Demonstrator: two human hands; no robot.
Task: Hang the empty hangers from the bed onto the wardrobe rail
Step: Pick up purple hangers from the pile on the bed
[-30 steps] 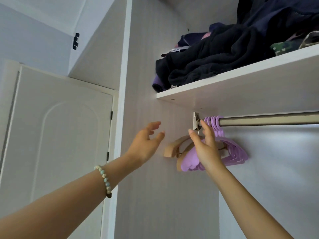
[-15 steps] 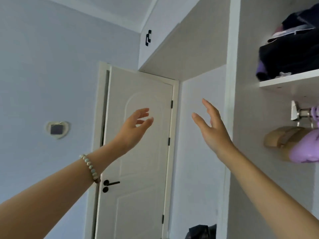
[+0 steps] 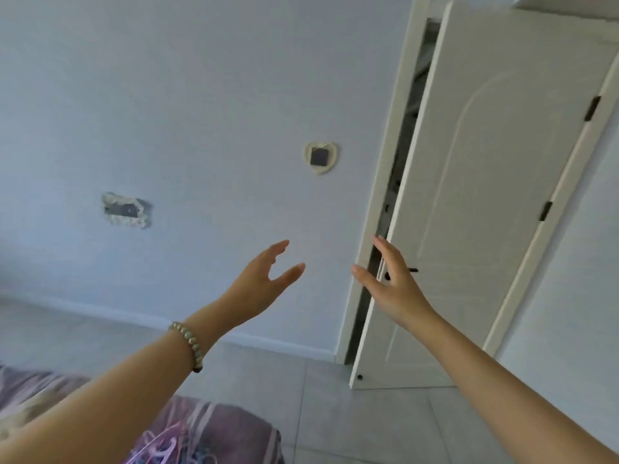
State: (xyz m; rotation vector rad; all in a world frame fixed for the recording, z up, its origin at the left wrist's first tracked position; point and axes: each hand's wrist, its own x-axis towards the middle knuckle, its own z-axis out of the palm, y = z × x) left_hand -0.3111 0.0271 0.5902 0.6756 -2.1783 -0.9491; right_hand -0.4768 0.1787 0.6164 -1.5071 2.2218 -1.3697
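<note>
view has swung from the wardrobe to the bed (image 3: 217, 426); left hand (image 3: 259, 289) and right hand (image 3: 393, 286) apart, empty, fingers spread, ready for pink hangers (image 3: 164, 447).

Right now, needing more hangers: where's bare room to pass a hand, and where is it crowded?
Bare: the tiled floor between the bed corner and the door. Crowded: the lilac hangers tangled on the bed cover.
</note>
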